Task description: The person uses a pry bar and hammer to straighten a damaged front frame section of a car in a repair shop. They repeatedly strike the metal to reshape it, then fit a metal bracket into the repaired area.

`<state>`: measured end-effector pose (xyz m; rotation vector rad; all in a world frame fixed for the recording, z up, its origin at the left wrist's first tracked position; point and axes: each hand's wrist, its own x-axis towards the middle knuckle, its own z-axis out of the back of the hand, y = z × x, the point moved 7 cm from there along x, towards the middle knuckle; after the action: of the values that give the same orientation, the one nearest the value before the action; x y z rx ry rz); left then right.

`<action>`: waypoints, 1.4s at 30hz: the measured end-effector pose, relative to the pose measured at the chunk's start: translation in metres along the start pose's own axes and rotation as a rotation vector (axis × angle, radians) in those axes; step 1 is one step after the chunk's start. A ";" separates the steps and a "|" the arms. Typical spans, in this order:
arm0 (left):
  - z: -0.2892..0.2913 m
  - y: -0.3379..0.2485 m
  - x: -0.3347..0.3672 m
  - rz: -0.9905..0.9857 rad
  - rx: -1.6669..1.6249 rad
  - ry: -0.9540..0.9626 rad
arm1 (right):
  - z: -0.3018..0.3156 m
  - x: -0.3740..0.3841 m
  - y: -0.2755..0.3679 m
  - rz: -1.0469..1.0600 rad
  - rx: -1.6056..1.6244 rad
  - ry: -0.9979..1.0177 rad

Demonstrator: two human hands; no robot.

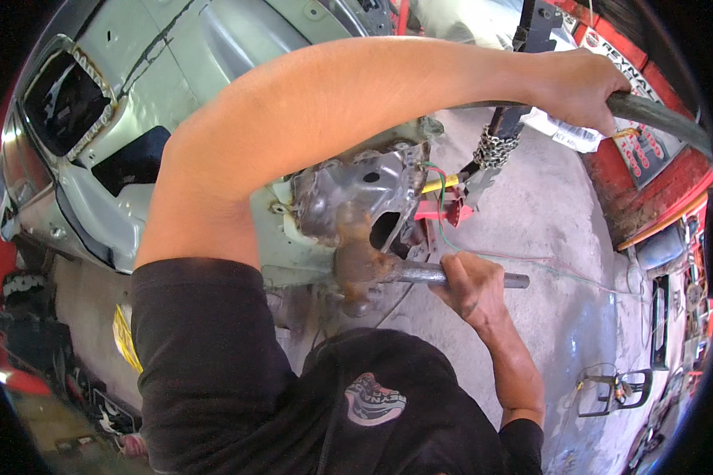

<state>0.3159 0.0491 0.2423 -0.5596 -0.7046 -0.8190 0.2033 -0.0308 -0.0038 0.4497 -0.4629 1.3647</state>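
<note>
My left arm reaches across the view to the upper right. There my left hand (pixel 578 85) is closed around a long dark bar (pixel 661 120); the bar's other end runs behind my forearm. Lower down, my right hand (pixel 473 286) grips the handle of a hammer with a heavy, rusty head (pixel 360 261). The hammer lies roughly level, its head to the left. Behind it is a bare, dented metal panel (pixel 348 194) with holes, part of a grey-green car body (pixel 206 59). Whether the head touches the panel, I cannot tell.
A dark upright post (pixel 505 123) wrapped with a chain (pixel 495 148) stands beyond the panel. Red and green thin lines (pixel 531 257) trail over the concrete floor (pixel 558 317). A black metal frame (pixel 614 393) lies at right, near a red wall (pixel 618 186). Yellow cord (pixel 124 336) lies left.
</note>
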 end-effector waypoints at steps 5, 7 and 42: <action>0.003 -0.006 0.000 0.018 0.019 -0.020 | 0.005 -0.001 0.003 -0.034 0.033 -0.029; 0.002 -0.003 -0.002 0.032 0.047 -0.012 | 0.004 -0.004 0.001 -0.047 0.043 -0.041; -0.001 0.043 -0.014 0.205 0.067 -0.114 | -0.003 0.044 -0.108 -0.093 -0.074 -0.073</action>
<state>0.3443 0.0791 0.2233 -0.6104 -0.7628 -0.5745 0.3161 -0.0091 0.0148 0.4561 -0.5437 1.2403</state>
